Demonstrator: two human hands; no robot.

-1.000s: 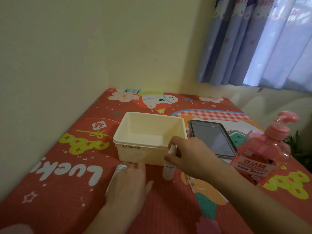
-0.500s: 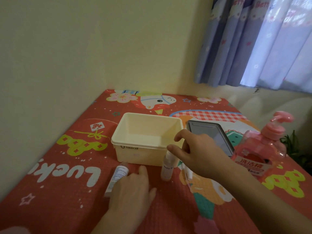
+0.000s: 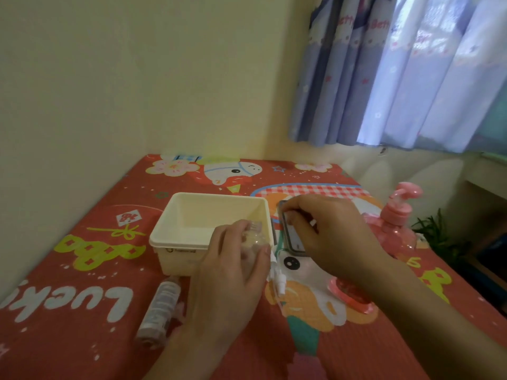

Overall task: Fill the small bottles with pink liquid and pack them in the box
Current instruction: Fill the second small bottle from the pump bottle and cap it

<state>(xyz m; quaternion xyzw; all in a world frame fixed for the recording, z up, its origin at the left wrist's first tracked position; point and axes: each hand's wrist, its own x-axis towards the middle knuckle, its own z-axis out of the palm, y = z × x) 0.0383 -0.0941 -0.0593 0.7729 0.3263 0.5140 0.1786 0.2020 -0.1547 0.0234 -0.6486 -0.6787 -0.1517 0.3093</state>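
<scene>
My left hand grips a small clear bottle, its threaded neck uncapped, in front of the cream box. The box looks to hold nothing. A white spray head lies on the mat just right of that hand. A second small bottle lies on its side at the near left. My right hand reaches over the dark tablet, fingers and thumb curled at its left edge. The pink pump bottle stands behind my right wrist.
A pink round lid-like piece lies on the mat under my right forearm. The red patterned mat meets the wall at left and back. Curtains hang at the upper right, and a plant sits past the mat's right edge.
My left hand left the lying bottle and took up the standing one, now uncapped. My right hand let go of its top and moved right onto the tablet. The spray head now lies on the mat.
</scene>
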